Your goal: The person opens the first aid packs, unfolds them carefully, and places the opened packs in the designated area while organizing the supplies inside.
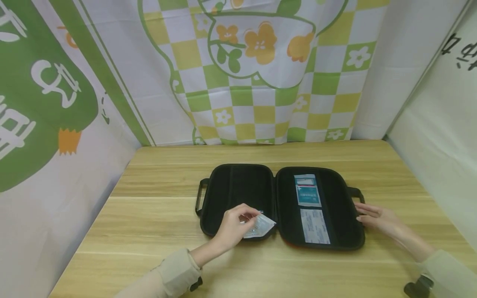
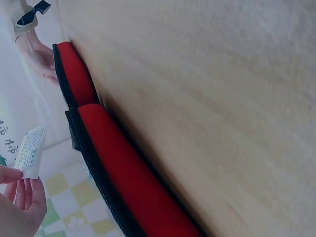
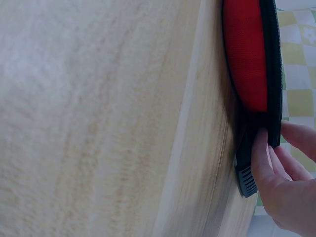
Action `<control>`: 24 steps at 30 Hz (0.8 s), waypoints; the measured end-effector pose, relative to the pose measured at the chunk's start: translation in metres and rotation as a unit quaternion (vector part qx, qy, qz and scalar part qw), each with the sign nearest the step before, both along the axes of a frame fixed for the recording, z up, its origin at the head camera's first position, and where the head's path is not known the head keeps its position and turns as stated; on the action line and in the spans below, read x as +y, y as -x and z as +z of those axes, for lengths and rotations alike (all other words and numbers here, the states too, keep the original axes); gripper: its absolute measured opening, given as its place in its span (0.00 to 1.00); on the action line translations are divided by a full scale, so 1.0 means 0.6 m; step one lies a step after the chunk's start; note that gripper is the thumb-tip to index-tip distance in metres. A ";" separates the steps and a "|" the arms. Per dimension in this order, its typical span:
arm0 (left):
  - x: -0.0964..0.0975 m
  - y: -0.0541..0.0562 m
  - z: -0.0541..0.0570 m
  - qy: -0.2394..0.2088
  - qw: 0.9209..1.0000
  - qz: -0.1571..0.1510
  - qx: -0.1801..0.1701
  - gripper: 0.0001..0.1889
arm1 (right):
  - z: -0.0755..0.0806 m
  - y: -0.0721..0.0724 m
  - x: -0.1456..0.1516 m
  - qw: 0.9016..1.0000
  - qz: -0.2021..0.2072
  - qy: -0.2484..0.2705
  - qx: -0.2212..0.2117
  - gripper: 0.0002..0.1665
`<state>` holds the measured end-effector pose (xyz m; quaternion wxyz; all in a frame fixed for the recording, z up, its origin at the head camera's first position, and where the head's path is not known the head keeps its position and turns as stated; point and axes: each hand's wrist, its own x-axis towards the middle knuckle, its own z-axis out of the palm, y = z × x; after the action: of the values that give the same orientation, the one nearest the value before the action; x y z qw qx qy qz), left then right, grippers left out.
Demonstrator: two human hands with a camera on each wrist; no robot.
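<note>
A black zippered case with a red outer shell lies spread open on the wooden table. Over its left half, my left hand pinches a small white printed sachet between thumb and fingers; the left wrist view shows the sachet's text side. My right hand grips the case's right edge beside the black handle, with the thumb on the inner side of the rim and the fingers on the outer side. In the right half lie a teal and white packet and a white printed strip.
A second handle sticks out on the case's left side. The wooden table runs back to a checkered, flower-printed curtain, with printed white cloth walls on both sides.
</note>
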<state>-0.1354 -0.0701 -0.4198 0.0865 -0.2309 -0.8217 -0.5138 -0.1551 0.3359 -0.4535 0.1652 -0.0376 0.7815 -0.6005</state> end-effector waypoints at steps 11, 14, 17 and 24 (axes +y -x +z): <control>-0.026 0.015 0.015 0.006 0.999 0.031 -0.020 0.09 | 0.008 -0.002 -0.003 1.000 -0.006 0.009 -0.012 0.32; -0.035 0.025 0.017 -0.006 0.999 0.044 -0.029 0.10 | 0.009 -0.003 -0.003 1.000 -0.003 0.007 -0.011 0.33; -0.044 0.032 0.026 -0.015 0.997 0.063 -0.035 0.10 | 0.009 -0.003 -0.002 1.000 -0.003 -0.004 -0.006 0.33; -0.054 0.033 0.066 -0.022 0.994 0.099 -0.032 0.09 | 0.010 -0.003 -0.004 1.000 -0.004 -0.012 -0.005 0.35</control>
<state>-0.1552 -0.1024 -0.3800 0.1161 -0.1300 -0.8314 -0.5276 -0.1534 0.3337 -0.4473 0.1668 -0.0292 0.7881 -0.5918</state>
